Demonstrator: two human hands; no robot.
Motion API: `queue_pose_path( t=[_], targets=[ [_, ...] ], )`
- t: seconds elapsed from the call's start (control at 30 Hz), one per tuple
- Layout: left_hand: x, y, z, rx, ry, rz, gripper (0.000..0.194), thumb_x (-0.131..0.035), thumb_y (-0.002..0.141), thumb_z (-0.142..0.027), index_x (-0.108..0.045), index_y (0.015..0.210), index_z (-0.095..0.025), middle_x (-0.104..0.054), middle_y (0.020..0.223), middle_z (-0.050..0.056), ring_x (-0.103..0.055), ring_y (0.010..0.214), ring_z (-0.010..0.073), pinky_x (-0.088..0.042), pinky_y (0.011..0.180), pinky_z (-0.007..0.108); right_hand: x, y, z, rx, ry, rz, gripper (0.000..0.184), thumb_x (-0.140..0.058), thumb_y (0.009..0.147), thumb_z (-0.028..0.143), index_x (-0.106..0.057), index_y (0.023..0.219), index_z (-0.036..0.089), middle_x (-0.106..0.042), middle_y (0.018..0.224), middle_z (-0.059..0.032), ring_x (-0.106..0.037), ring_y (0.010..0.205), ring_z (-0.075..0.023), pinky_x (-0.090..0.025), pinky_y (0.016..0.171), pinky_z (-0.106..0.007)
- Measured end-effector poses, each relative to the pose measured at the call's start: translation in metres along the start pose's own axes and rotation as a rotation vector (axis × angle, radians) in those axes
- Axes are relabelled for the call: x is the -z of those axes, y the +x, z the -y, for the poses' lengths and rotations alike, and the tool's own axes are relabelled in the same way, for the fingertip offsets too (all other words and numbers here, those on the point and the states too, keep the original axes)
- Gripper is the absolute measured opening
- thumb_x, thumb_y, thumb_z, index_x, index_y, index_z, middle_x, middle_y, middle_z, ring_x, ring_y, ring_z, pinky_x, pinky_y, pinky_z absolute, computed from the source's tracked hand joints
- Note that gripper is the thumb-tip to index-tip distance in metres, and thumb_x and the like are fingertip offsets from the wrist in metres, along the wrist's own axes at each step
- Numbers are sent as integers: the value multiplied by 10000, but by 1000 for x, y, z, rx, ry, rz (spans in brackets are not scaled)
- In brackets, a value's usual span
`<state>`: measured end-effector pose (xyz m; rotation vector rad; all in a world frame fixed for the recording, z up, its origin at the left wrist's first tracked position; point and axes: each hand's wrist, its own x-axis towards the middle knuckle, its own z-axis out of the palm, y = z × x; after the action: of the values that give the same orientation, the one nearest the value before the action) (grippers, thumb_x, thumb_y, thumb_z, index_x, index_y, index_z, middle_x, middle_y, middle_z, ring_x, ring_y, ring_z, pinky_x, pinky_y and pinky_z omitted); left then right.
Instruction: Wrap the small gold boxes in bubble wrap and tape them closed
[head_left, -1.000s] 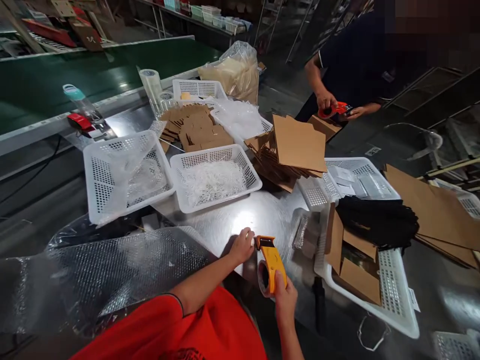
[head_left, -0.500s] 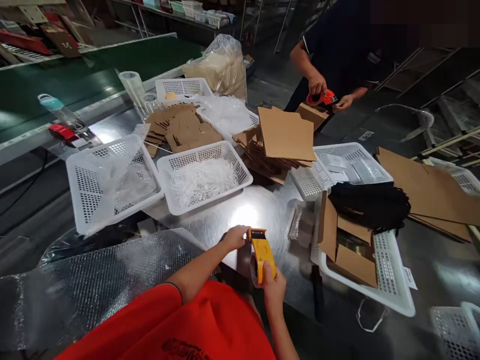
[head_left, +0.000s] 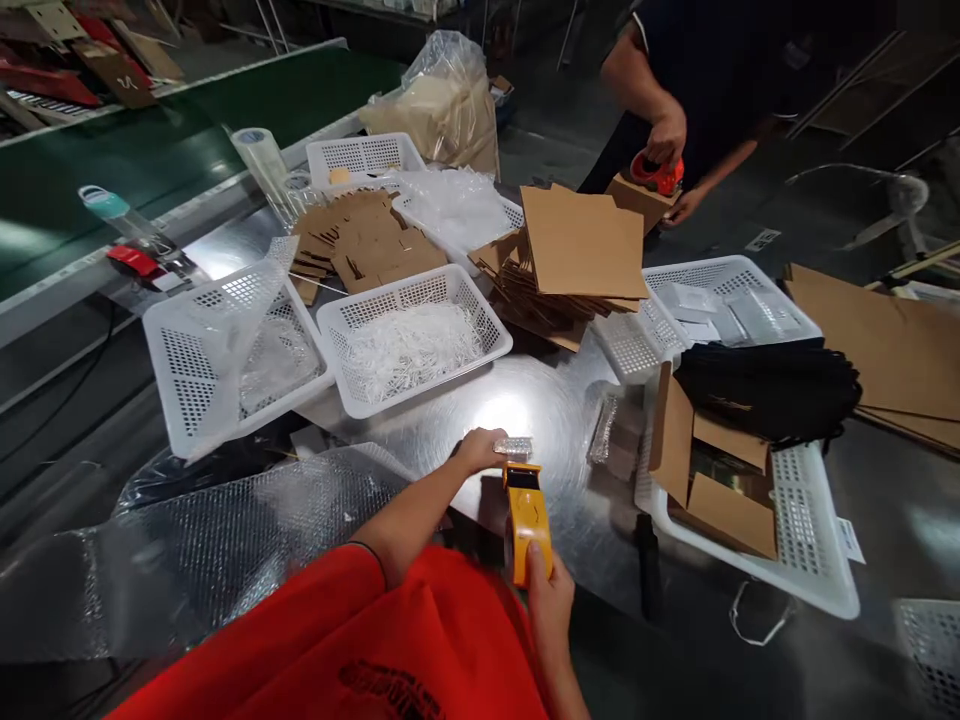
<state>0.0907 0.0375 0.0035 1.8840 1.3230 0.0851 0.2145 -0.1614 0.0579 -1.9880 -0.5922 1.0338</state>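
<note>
Since the earlier frame, the yellow plastic tape dispenser (head_left: 529,515) has turned a little more upright, and a small clear bubble-wrapped packet (head_left: 514,447) now shows plainly beyond its head; farther off, the co-worker's red tape dispenser (head_left: 656,178) has come down onto a brown cardboard box (head_left: 636,203).

Nearest, the right hand (head_left: 551,595) is closed round the handle of the yellow tape dispenser; the left hand (head_left: 482,450) pinches the near end of the packet, which juts to the right over the shiny metal table (head_left: 442,440), just past the dispenser's head; whether dispenser and packet touch, I cannot tell. To the left spreads a wide sheet of clear bubble wrap (head_left: 262,520); to the right lie other clear wrapped packets (head_left: 604,430), beside a white perforated basket (head_left: 814,520) bearing an open brown box (head_left: 731,510) and a pile of black cloth (head_left: 765,395).

Farther in, a white basket of shredded white filler (head_left: 420,350) sits next to a white basket of clear plastic wrap (head_left: 247,360); behind them are cut brown cardboard pieces (head_left: 382,245), with a stack of flat cardboard (head_left: 585,245) to the right; across the table, the co-worker's hand (head_left: 667,135) grips the red tape dispenser; a green conveyor belt (head_left: 187,150) runs at the far left.
</note>
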Motion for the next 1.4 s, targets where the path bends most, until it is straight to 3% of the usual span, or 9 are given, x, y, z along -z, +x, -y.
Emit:
queue_pose_path(
  t=[0.1, 0.23, 0.33, 0.5, 0.63, 0.8, 1.0, 1.2, 1.4],
  targets=[
    [2, 9, 5, -21, -31, 17, 409, -714, 799, -437, -698, 1159, -245, -752, 1090, 51, -681, 1034, 251, -508, 879, 312, -1, 7, -1, -42, 0, 1, 682, -591, 587, 853, -639, 679, 179, -583, 571, -20, -504, 542, -176, -418, 491, -306],
    [11, 21, 11, -141, -61, -35, 678, -688, 785, -221, -489, 1433, -192, -593, 1387, 124, -604, 1210, 244, -490, 999, 335, -15, 32, 17, 30, -22, 18, 668, -590, 594, 846, -640, 667, 183, -606, 594, -35, -532, 574, -186, -449, 525, -315],
    [22, 29, 11, -256, -22, 4, 617, -666, 760, -146, -554, 1361, -227, -506, 1470, 117, -599, 1221, 253, -491, 1015, 354, -24, 46, 26, 56, -17, 22, 682, -571, 595, 861, -636, 654, 185, -602, 584, -38, -536, 567, -190, -460, 519, -323],
    [36, 30, 5, -377, 155, 45, 836, -814, 611, -187, -517, 1393, -192, -389, 1568, 188, -428, 1403, 389, -356, 1167, 499, -35, 60, 30, 45, 13, 39, 650, -575, 618, 839, -629, 666, 193, -615, 607, -41, -547, 566, -192, -470, 475, -318],
    [27, 18, 12, -316, 146, 8, 1095, -825, 596, -251, -286, 1546, -176, -431, 1541, 200, -329, 1474, 384, -156, 1240, 601, -49, 71, 38, 20, -1, 50, 630, -563, 633, 821, -619, 663, 194, -614, 618, -53, -560, 560, -203, -469, 430, -321],
    [5, 12, 23, -254, 112, -93, 1113, -702, 645, -105, -125, 1594, -183, -395, 1577, 186, -326, 1493, 316, -150, 1260, 561, -57, 77, 47, -1, -38, 30, 623, -541, 639, 811, -612, 665, 192, -603, 596, -50, -541, 532, -182, -440, 415, -294],
    [6, 23, 23, -306, 138, -81, 1051, -659, 714, -115, -108, 1604, -206, -595, 1398, 138, -516, 1341, 286, -255, 1230, 523, -56, 68, 50, 11, -53, 48, 651, -528, 630, 841, -608, 643, 195, -608, 605, -53, -533, 544, -178, -451, 469, -302],
    [10, 25, 21, -269, 199, -51, 1123, -792, 723, -343, -125, 1601, -131, -634, 1330, 164, -553, 1298, 301, -228, 1240, 462, -30, 35, 13, -41, -27, 47, 697, -579, 600, 848, -672, 687, 163, -643, 623, -64, -575, 593, -210, -464, 513, -315],
    [23, 35, 16, -240, 184, 69, 867, -869, 643, -351, -502, 1415, -204, -633, 1350, 151, -562, 1289, 338, -341, 1167, 474, -10, 26, 7, -94, -16, 55, 643, -631, 569, 809, -662, 639, 171, -635, 579, -56, -563, 542, -208, -455, 478, -319]
  ],
)
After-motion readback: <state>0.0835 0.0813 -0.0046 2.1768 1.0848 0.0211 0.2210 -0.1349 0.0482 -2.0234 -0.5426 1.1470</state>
